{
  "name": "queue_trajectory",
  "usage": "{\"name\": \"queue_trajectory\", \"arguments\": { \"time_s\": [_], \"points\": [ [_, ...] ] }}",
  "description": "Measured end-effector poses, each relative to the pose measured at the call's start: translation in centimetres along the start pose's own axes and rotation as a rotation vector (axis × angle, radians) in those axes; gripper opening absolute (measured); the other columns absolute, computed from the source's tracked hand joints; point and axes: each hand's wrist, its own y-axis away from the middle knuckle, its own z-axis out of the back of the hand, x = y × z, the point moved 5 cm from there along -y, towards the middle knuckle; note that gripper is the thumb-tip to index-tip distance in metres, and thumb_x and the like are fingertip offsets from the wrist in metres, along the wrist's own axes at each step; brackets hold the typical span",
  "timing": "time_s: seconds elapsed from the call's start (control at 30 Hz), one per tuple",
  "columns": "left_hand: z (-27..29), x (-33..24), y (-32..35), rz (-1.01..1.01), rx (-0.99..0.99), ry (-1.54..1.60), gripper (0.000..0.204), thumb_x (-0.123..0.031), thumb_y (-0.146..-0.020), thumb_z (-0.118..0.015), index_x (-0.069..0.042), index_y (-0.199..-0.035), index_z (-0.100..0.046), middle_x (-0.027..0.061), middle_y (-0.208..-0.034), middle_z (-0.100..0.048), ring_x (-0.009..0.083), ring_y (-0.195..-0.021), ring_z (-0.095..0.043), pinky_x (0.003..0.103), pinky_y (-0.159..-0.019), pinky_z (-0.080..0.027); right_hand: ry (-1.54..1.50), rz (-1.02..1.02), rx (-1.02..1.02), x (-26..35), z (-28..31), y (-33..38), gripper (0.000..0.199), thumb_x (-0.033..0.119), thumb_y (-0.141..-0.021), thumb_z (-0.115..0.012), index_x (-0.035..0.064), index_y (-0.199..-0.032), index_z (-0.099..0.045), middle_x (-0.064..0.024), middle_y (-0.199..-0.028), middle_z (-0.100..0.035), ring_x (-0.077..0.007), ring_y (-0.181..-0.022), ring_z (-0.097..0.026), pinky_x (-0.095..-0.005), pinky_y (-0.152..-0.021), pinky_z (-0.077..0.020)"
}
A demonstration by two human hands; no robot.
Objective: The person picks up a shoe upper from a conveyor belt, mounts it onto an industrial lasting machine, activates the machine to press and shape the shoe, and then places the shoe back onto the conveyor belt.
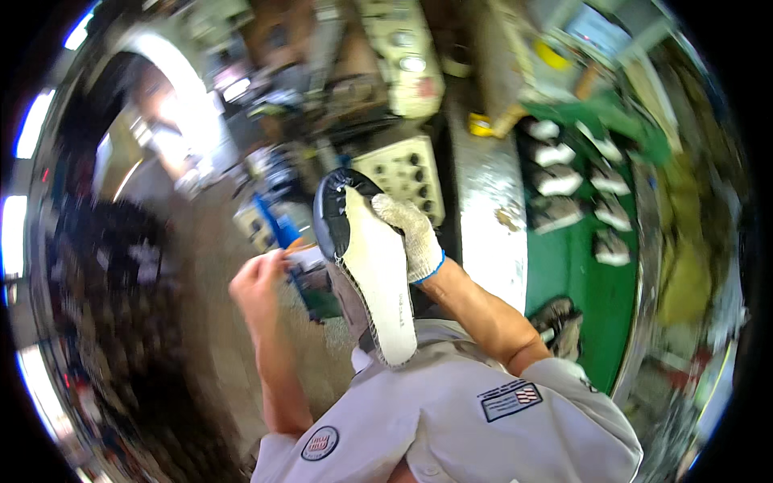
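Gloved right fingers (390,209) around 1 white-bottomed shoe upper (375,278)

Blk/gray shoe (373,270) held midair btm-up, wht btm w/ stitched edge, blk toe fwd, heel back.

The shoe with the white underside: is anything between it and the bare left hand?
A blurred orange item shows between the left hand and the shoe, beside a blue object; their depth is unclear, so I can't tell whether they're in the way. The gloved right hand holds the shoe.
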Motion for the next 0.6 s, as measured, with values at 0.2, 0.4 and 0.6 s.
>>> {"name": "queue_trajectory", "arguments": {
  "time_s": [0.2, 0.4, 0.6],
  "points": [
    [-3.2, 1.6, -4.9, -0.128, -0.181, -0.143, 0.064, -0.031, -0.091, -0.077, 0.005, -0.138, -0.052, 0.0182, -0.128, -0.064, 0.0234, -0.113, -0.061, 0.035, -0.099, -0.047, 0.644, 0.317, -0.620, 13.8, 23.1, 13.1, 0.032, 0.023, -0.097, -0.067, -0.0019, -0.116, -0.070, -0.0106, -0.106, -0.074, -0.0156, -0.095, -0.068, -0.0281, -0.084, -0.0530],
    [-7.5, 3.1, -8.3, -0.074, -0.148, -0.692, 0.075, -0.047, -0.074, -0.084, 0.012, -0.116, -0.065, 0.0274, -0.106, -0.069, 0.0367, -0.092, -0.066, 0.047, -0.086, -0.052, 1.454, -0.642, -1.295, 22.9, 45.7, 29.5, 0.097, 0.077, -0.081, -0.058, -0.0075, -0.128, -0.062, -0.0263, -0.129, -0.064, -0.0374, -0.120, -0.063, -0.0401, -0.101, -0.0477],
    [-7.6, 2.9, -7.9, -0.081, -0.079, -0.490, 0.061, -0.034, -0.077, -0.082, 0.011, -0.114, -0.065, 0.0232, -0.119, -0.061, 0.0331, -0.099, -0.060, 0.043, -0.091, -0.049, 0.752, 0.281, -1.664, 25.0, 63.0, 22.9, 0.106, 0.054, -0.066, -0.090, -0.0094, -0.138, -0.045, -0.0237, -0.131, -0.062, -0.0321, -0.115, -0.065, -0.0372, -0.097, -0.0505]
  ]
}}
